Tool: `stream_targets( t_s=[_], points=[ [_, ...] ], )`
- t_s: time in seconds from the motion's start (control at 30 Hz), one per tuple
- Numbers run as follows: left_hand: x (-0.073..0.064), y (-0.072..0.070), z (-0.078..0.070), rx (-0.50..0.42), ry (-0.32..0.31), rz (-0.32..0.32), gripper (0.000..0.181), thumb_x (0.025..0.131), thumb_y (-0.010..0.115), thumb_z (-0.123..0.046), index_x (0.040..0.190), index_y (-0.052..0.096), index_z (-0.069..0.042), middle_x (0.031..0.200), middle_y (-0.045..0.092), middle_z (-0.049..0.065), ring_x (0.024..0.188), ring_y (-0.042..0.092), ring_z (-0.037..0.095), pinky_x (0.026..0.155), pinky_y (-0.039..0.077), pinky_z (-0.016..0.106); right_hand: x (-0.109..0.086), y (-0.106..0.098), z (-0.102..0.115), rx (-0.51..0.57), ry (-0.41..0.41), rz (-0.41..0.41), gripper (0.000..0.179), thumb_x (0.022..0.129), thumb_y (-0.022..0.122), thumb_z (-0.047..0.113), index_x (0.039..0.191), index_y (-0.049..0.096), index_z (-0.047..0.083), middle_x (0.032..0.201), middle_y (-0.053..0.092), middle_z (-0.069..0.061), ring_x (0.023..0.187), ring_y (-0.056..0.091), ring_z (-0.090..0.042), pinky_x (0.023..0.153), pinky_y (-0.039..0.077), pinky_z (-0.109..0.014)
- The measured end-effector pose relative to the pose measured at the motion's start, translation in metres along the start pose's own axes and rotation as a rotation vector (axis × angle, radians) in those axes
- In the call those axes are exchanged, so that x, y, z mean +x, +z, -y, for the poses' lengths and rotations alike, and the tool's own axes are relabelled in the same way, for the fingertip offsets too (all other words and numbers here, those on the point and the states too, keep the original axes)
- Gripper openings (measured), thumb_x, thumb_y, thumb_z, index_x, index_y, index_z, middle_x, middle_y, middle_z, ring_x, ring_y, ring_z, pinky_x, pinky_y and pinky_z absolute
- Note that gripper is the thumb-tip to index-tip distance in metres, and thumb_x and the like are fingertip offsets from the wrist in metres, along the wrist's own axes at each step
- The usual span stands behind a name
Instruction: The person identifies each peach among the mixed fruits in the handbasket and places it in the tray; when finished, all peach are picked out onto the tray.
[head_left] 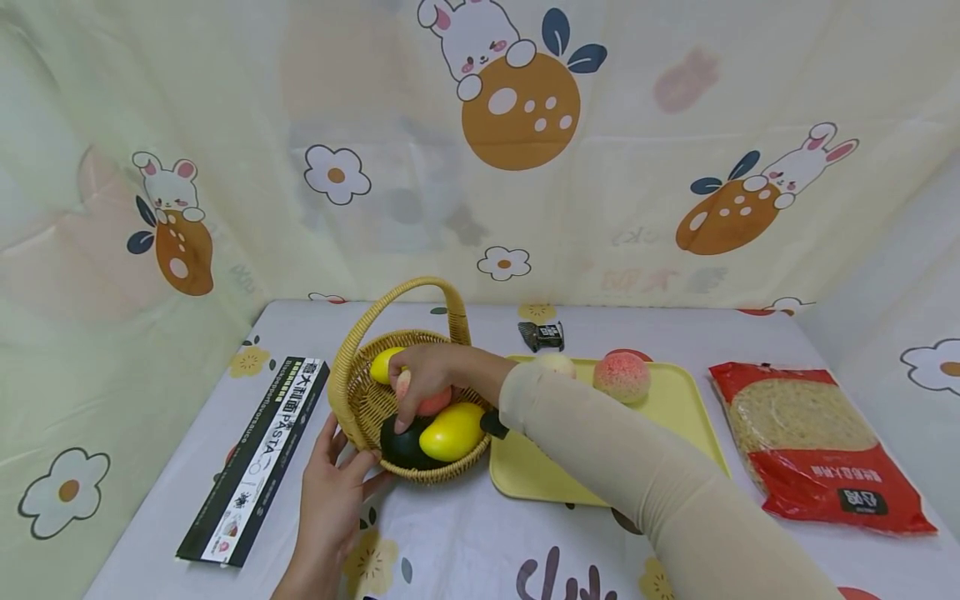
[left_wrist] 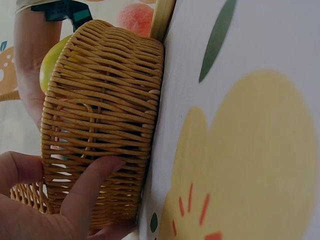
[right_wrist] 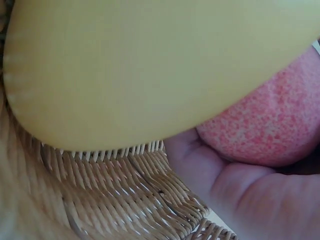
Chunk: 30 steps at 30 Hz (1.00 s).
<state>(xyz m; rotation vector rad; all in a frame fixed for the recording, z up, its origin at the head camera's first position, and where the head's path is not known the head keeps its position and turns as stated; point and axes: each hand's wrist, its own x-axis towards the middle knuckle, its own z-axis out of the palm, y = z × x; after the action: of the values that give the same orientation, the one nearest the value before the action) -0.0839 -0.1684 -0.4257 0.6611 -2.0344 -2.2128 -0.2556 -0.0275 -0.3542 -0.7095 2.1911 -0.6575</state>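
My left hand [head_left: 330, 492] holds the wicker basket [head_left: 438, 475] at its near left side. In the left wrist view the thumb [left_wrist: 92, 182] presses on the woven wall, with another finger at the rim. Inside the basket, my right hand [head_left: 435, 371] has its fingers curled round a pink peach [head_left: 435, 404]; the right wrist view shows that peach [right_wrist: 270, 125] against a finger [right_wrist: 235, 187]. Beside it in the basket lie a yellow mango [head_left: 452, 432], a dark avocado-like fruit [head_left: 402, 447] and a yellow fruit [head_left: 383, 365] at the back left, partly hidden.
A yellow tray [head_left: 540, 475] right of the basket bears a peach [head_left: 621, 377], a red fruit behind it and a pale fruit [head_left: 557, 364]. A black packet [head_left: 542, 335] lies behind. The pasta box [head_left: 255, 462] is at left, a red noodle bag [head_left: 817, 446] at right.
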Motion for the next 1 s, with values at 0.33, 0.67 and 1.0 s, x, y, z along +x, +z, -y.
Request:
stream_targets(
  t_s=[0.33, 0.67, 1.0],
  points=[
    [0.001, -0.0003, -0.0001, -0.002, -0.005, 0.003, 0.095, 0.097, 0.061, 0.001, 0.172, 0.011, -0.028, 0.174, 0.024, 0.016, 0.15, 0.045, 0.041, 0.098, 0.061, 0.055, 0.0013, -0.0011, -0.0032, -0.045, -0.073, -0.021, 0.046, 0.069, 0.099, 0.028, 0.104, 0.07, 0.025, 0.115, 0.065, -0.002, 0.104, 0.061, -0.02, 0.08, 0.058, -0.026],
    [-0.0003, -0.0004, 0.0006, -0.011, -0.001, 0.011, 0.094, 0.097, 0.06, 0.001, 0.172, 0.01, -0.027, 0.174, 0.023, 0.016, 0.15, 0.045, 0.041, 0.098, 0.061, 0.054, -0.0018, -0.0012, -0.0038, 0.04, -0.14, 0.005, 0.044, 0.072, 0.092, 0.02, 0.111, 0.071, 0.021, 0.115, 0.065, -0.004, 0.103, 0.063, -0.021, 0.08, 0.06, -0.027],
    [-0.0015, 0.0008, -0.0009, -0.013, 0.008, 0.022, 0.093, 0.098, 0.059, 0.002, 0.172, 0.01, -0.025, 0.173, 0.024, 0.016, 0.15, 0.044, 0.04, 0.098, 0.061, 0.054, -0.0064, -0.004, 0.0002, 0.152, -0.19, 0.034, 0.045, 0.074, 0.089, 0.018, 0.116, 0.071, 0.014, 0.111, 0.066, -0.006, 0.099, 0.065, -0.022, 0.077, 0.063, -0.028]
  ],
)
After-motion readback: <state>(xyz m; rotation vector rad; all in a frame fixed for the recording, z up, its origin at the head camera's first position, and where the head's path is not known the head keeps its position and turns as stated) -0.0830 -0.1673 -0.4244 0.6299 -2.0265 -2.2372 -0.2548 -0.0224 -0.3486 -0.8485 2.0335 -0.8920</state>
